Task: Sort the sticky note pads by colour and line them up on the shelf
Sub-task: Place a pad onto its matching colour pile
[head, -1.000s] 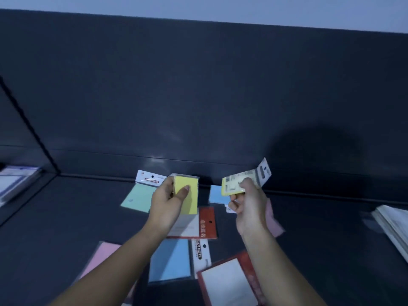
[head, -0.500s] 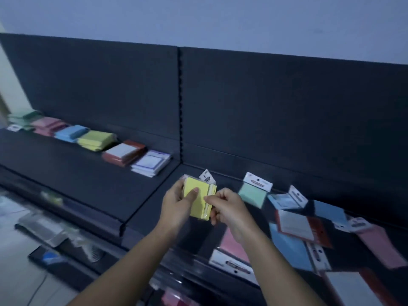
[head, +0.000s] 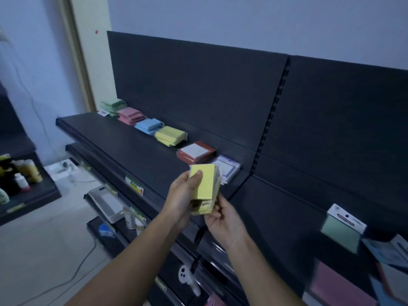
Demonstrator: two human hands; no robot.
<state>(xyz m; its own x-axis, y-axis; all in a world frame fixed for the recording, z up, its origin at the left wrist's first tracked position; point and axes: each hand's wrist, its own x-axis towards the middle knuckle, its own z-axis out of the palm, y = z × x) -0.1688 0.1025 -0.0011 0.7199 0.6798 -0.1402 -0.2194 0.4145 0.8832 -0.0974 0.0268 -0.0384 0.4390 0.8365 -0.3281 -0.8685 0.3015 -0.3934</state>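
Hands hold stacked yellow rectangular sticky note pads [head: 204, 184] above the dark metal shelf [head: 141, 151]: left hand [head: 181, 195] pinching the top, right hand [head: 223, 221] clasping the bottom, near sorted piles.

Six sorted stacks of sticky note pads [head: 170, 135] on the dark shelf [head: 123, 142], two bare hands [head: 180, 196], one loose green pad [head: 341, 234]

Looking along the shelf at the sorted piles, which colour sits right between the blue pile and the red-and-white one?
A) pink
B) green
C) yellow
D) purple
C: the yellow pile lies on the shelf directly after the blue pile and before the red-and-white pile, and it matches the yellow pads held in both hands.
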